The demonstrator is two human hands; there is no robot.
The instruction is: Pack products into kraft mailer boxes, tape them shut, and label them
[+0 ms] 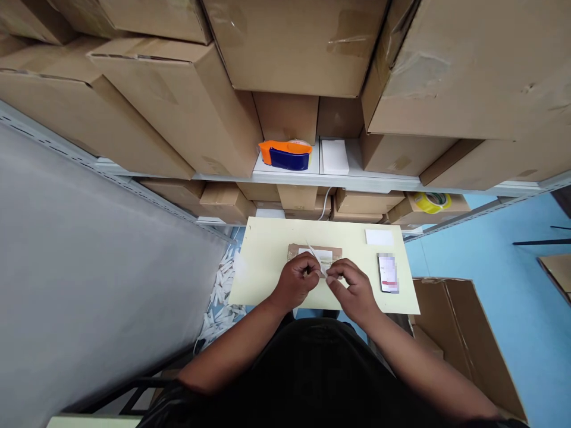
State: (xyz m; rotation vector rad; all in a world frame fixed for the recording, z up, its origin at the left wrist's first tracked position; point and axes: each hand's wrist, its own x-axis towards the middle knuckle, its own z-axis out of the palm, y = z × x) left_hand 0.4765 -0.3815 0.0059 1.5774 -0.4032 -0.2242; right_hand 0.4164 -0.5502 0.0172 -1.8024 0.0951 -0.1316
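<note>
Over the small oblong brown cardboard box (324, 246), we held a thin white paper slip (316, 257), tilted on edge. Our left hand (296, 279) was curled nearly closed, thumb and forefinger pinching the slip's near end. Our right hand (353, 288) was half curled, its thumb and forefinger drawn almost together at that same end; whether they gripped it, we could not tell. We judged the slip very light, limp and easily creased or torn, best taken by its edges with the fingertips. The box, with a white rectangular label (327, 254) on top, looked stiff and fairly light; its short ends seemed the surest hold.
</note>
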